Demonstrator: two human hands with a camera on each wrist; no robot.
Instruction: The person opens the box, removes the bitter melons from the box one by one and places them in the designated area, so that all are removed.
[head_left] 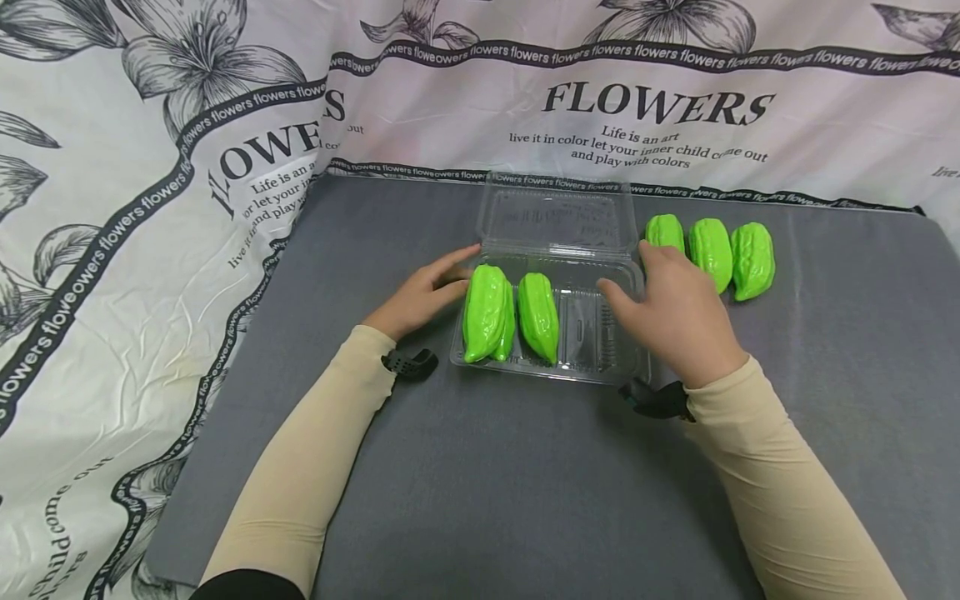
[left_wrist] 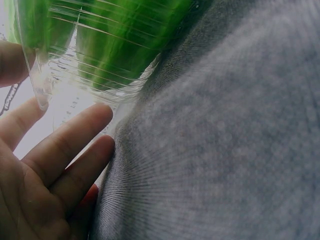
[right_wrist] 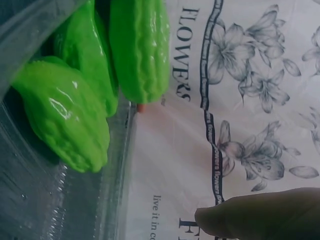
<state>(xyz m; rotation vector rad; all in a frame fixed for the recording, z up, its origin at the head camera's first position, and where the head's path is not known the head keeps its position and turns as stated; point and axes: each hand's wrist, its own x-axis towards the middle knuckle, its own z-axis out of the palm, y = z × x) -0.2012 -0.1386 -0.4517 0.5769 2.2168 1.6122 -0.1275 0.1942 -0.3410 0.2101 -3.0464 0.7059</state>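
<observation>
A clear plastic clamshell container [head_left: 588, 367] stands with its lid [head_left: 555, 221] folded back. Inside are three glossy green ridged gourds [head_left: 538, 317], two overlapping at the left; the right wrist view shows all three gourds [right_wrist: 65, 115]. At the container's left rim my left hand [head_left: 423, 292] touches the plastic, thumb and index apart near its corner. In the left wrist view that hand [left_wrist: 50, 170] has its fingers nearly straight. My right hand [head_left: 678, 312] hovers by the container's right side, thumb extended over it and holding nothing visible. Its thumb [right_wrist: 265, 215] shows in the right wrist view.
Beyond my right hand, three more green gourds [head_left: 753, 260] lie in a row on the grey table [head_left: 510, 483]; the hand partly covers the nearest ones. White flower-printed fabric [head_left: 450, 108] hangs along the back and left sides.
</observation>
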